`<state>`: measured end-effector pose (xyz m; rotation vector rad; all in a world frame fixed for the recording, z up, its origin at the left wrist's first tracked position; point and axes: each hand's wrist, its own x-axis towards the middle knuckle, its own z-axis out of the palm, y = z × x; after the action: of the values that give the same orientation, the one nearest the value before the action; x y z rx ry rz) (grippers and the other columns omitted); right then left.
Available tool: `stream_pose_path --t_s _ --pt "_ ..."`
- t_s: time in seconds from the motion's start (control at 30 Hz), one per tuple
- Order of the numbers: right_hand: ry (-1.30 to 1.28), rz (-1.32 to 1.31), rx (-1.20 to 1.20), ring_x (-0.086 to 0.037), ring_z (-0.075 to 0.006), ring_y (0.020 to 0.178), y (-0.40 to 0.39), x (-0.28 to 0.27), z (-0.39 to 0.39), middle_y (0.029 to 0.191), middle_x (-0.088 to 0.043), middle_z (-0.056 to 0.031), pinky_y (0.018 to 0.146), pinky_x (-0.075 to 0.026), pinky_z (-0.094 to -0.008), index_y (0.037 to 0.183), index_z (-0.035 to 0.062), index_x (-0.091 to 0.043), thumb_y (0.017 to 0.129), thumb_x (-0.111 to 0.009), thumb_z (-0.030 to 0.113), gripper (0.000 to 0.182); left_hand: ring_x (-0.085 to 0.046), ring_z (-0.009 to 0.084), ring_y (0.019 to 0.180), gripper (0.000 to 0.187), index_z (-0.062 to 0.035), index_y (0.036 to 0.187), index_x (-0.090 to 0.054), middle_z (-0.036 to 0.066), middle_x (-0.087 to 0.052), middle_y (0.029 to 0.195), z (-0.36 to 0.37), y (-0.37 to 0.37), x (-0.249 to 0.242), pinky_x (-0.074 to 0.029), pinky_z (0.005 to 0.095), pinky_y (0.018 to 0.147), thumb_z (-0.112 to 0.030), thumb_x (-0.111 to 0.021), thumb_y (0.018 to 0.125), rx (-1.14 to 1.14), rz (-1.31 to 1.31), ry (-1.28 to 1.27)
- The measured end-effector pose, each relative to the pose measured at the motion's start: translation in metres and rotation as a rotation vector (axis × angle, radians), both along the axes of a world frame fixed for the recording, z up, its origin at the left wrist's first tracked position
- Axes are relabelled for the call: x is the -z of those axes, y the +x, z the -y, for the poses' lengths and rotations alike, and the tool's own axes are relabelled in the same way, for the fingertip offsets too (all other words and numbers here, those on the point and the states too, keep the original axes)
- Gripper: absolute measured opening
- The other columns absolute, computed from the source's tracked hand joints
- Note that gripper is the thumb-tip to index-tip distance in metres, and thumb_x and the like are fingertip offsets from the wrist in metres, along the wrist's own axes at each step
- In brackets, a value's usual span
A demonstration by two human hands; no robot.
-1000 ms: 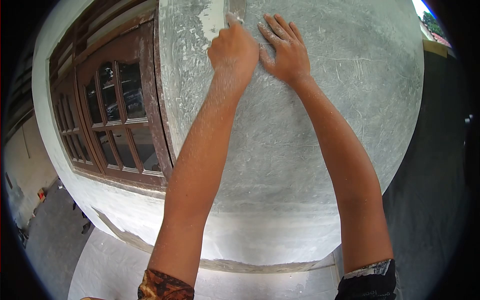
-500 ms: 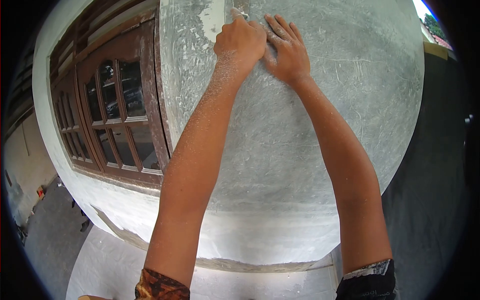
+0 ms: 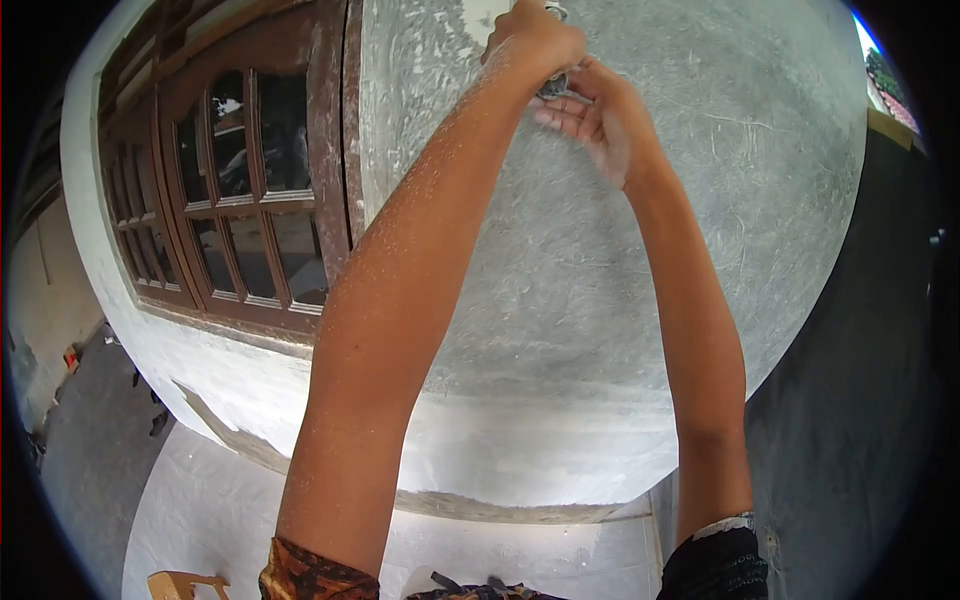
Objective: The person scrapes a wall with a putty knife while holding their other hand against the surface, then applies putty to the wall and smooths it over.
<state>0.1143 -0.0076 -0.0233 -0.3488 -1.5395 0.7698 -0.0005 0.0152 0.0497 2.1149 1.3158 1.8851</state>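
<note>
My left hand (image 3: 535,42), dusted with pale powder, is closed around a scraper, largely hidden by the fist. A dark grey end (image 3: 553,86) of the tool shows below the fist. Just right of it, my right hand (image 3: 605,112) is turned partly palm up, slightly blurred, fingers apart and loosely bent, fingertips close by the tool's dark end. Both hands are high up in front of a grey plastered wall (image 3: 600,270), which carries scratches and pale marks. A whitish bare patch (image 3: 482,18) lies on the wall left of my left fist.
To the left is a brown wooden window (image 3: 235,170) with several glass panes. Below the wall runs a pale ledge or floor (image 3: 500,555), with a wooden stool-like piece (image 3: 185,583) at bottom left. A dark grey surface (image 3: 850,400) stretches along the right.
My right hand has come off the wall, where it lay flat, and turned palm up beside my left fist. In the view, both hands and the wall have shifted right.
</note>
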Motion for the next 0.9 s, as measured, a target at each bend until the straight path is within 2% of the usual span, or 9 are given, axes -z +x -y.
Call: stream_pose_path --t_s 0.1,0.13,0.37,0.43,0.5,0.53,0.63,0.73,0.9 --pt "0.051 -0.036 0.009 -0.075 -0.0303 0.088 -0.005 -0.011 -0.004 0.113 -0.072 -0.022 0.079 -0.059 -0.0385 0.143 0.0018 -0.058 0.099 -0.052 0.016 0.046 -0.062 0.0414 0.124 0.054 -0.0008 0.135 -0.059 0.027 -0.063 0.132 0.0 -0.004 -0.004 -0.05 0.0453 0.105 -0.026 -0.064 0.088 0.022 -0.031 -0.08" --pt "0.083 0.045 0.108 -0.07 -0.0232 0.082 -0.006 -0.014 -0.003 0.108 -0.069 -0.0152 0.074 -0.057 -0.0338 0.144 0.0009 -0.054 0.102 -0.048 0.016 0.045 -0.062 0.0414 0.124 0.054 -0.0008 0.135 -0.059 0.027 -0.063 0.132 0.0 -0.009 -0.007 -0.05 0.0453 0.105 -0.026 -0.064 0.088 0.046 -0.04 -0.084" --pt "0.16 0.133 0.858 -0.063 -0.0114 0.07 -0.029 -0.017 0.01 0.079 -0.061 -0.0042 0.061 -0.047 -0.0248 0.152 0.0148 -0.051 0.1 -0.042 0.021 0.054 -0.055 0.04 0.129 0.043 -0.0005 0.124 -0.066 0.025 -0.063 0.132 -0.034 -0.112 -0.025 -0.044 0.0471 0.109 -0.03 -0.059 0.093 -0.194 -0.344 0.659" --pt "0.143 0.112 0.993 -0.066 -0.0172 0.069 -0.025 -0.021 -0.006 0.084 -0.069 -0.0107 0.065 -0.053 -0.032 0.146 0.0126 -0.058 0.1 -0.046 0.024 0.049 -0.044 0.038 0.141 0.05 -0.0031 0.135 -0.061 0.023 -0.054 0.144 -0.07 -0.14 -0.018 -0.035 0.0478 0.118 -0.03 -0.06 0.092 -0.302 -0.498 0.888" --pt "0.624 0.3 1.566 -0.073 -0.0315 0.079 -0.021 -0.021 -0.021 0.103 -0.075 -0.0215 0.079 -0.056 -0.0397 0.143 0.0098 -0.059 0.099 -0.052 0.027 0.048 -0.038 0.0372 0.145 0.056 -0.005 0.141 -0.057 0.022 -0.048 0.151 -0.087 -0.144 -0.016 -0.03 0.0488 0.122 -0.03 -0.06 0.091 -0.369 -0.528 1.016" --pt "0.572 0.286 1.523 -0.071 -0.0435 0.098 -0.029 -0.021 -0.013 0.118 -0.069 -0.0297 0.092 -0.053 -0.0423 0.141 0.0081 -0.06 0.097 -0.058 0.032 0.05 -0.034 0.0366 0.148 0.059 -0.0069 0.145 -0.054 0.021 -0.043 0.155 -0.082 -0.146 -0.01 -0.025 0.0503 0.123 -0.031 -0.061 0.091 -0.296 -0.497 0.949" --pt "0.277 0.274 1.456 -0.07 -0.0443 0.104 -0.045 -0.023 0.004 0.112 -0.071 -0.0295 0.092 -0.052 -0.0442 0.142 0.0091 -0.06 0.097 -0.062 0.035 0.052 -0.029 0.0354 0.152 0.065 -0.01 0.149 -0.05 0.019 -0.038 0.16 -0.076 -0.146 -0.005 -0.019 0.051 0.126 -0.033 -0.063 0.09 -0.248 -0.491 0.909" --pt "0.475 0.295 1.558 -0.074 -0.037 0.085 -0.054 -0.01 0.004 0.1 -0.073 -0.0257 0.08 -0.058 -0.0455 0.14 0.0045 -0.061 0.099 -0.054 0.019 0.044 -0.027 0.0338 0.153 0.07 -0.0111 0.152 -0.048 0.018 -0.037 0.161 -0.075 -0.149 -0.002 -0.018 0.0512 0.127 -0.034 -0.065 0.088 -0.262 -0.49 0.863" --pt "0.5 0.314 1.67 -0.071 -0.0441 0.09 -0.067 0.009 0.001 0.095 -0.072 -0.0266 0.084 -0.055 -0.0527 0.137 0.0103 -0.064 0.097 -0.056 0.023 0.043 -0.022 0.0291 0.155 0.074 -0.0113 0.152 -0.047 0.013 -0.032 0.165 -0.075 -0.145 -0.001 -0.016 0.053 0.127 -0.037 -0.067 0.085 -0.224 -0.498 0.775"
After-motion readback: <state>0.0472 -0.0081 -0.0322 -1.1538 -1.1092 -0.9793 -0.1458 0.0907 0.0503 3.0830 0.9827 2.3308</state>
